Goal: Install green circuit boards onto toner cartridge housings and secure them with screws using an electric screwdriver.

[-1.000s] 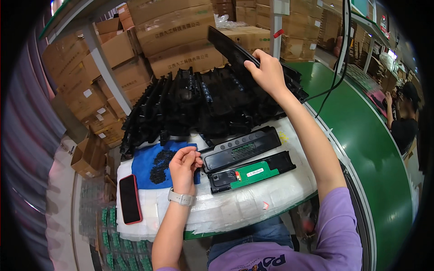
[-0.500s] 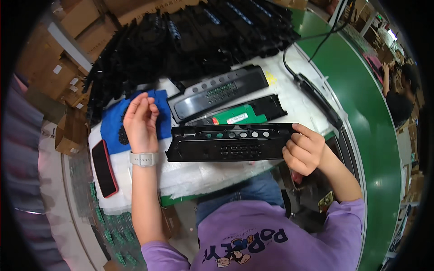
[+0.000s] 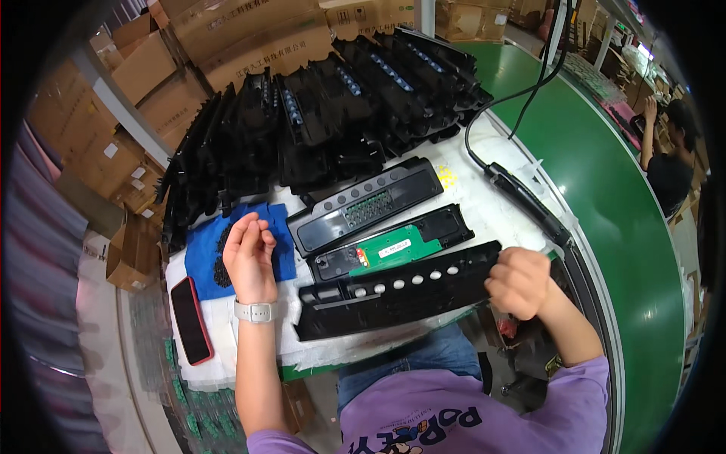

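Panel (image 3: pixel 393 309) nearer than green board (image 3: pixel 372 258) — long axis slanting up rightward, holes (image 3: pixel 399 284) toward far edge. Right hand (image 3: pixel 520 284) curled at right end, grip unclear; left hand (image 3: pixel 252 261) half-curled above cloth (image 3: pixel 283 253) — cannot tell whether holding.

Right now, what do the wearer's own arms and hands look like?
Left hand: ungloved, with a pale grey buckled wrist strap, watch-band style; no dial visible. Right hand: ungloved, nothing visible on the wrist. Both forearms bare below purple T-shirt sleeves.
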### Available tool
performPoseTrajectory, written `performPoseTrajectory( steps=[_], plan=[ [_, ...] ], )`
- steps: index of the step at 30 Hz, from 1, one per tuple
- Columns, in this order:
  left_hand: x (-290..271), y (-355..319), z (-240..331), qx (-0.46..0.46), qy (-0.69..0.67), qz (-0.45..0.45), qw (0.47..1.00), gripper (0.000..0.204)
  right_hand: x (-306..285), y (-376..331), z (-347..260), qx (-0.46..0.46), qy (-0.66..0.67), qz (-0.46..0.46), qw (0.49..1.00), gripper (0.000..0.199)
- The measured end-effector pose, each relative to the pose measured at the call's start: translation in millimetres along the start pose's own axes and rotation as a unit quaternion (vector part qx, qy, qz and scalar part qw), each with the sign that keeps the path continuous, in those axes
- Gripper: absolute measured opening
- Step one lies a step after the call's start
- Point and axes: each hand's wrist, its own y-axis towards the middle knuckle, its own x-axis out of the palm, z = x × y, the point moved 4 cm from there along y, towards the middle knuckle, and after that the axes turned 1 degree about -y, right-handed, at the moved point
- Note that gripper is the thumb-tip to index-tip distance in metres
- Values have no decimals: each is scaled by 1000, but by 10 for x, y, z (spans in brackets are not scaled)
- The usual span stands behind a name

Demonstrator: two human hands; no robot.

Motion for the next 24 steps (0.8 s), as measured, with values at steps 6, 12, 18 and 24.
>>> performPoseTrajectory(
  steps=[6,12,18,24],
  plan=[
    [-48,29,-16,-4,-12,11,1000,15,-78,586,841,152,-192,106,964,18],
    [58,63,-97,-6,-11,-28,1000,14,548,803,2132,196,-337,23,921,14],
    [-10,-2,11,-4,-5,-13,1000,13,757,965,2219,185,-271,-33,944,21],
    [57,-33,-17,-30,-3,-27,999,14,674,984,2364,322,-209,-85,920,26]
  ],
)
